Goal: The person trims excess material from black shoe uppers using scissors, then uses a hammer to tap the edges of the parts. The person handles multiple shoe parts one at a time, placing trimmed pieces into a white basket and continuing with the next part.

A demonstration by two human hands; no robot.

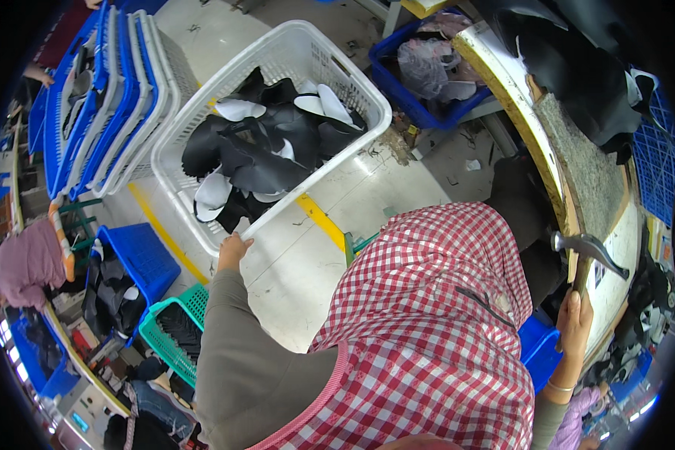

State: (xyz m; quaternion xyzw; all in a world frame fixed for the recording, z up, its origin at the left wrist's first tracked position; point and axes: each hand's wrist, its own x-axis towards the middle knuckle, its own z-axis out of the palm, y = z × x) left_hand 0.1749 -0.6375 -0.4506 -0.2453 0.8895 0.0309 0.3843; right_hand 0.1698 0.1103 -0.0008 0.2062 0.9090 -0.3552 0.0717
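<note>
My left hand (235, 248) reaches out to the near corner of a white plastic basket (382, 120), its fingers closed over the rim. Black and white cut shoe pieces (274, 161) lie heaped inside that basket. On the other side, my right hand (574, 322) is wrapped round the handle of a claw hammer (589, 249). The hammer's metal head is up, over the edge of the workbench (611, 292). A grey rough pad (581, 161) lies on the bench beyond the hammer.
Stacked blue and white baskets (120, 105) stand at the far left. A blue crate (420, 97) with plastic bags is under the bench. Black sheets (577, 67) cover the bench's far end. Nearer left are a blue bin (139, 259), a green basket (172, 330) and other people.
</note>
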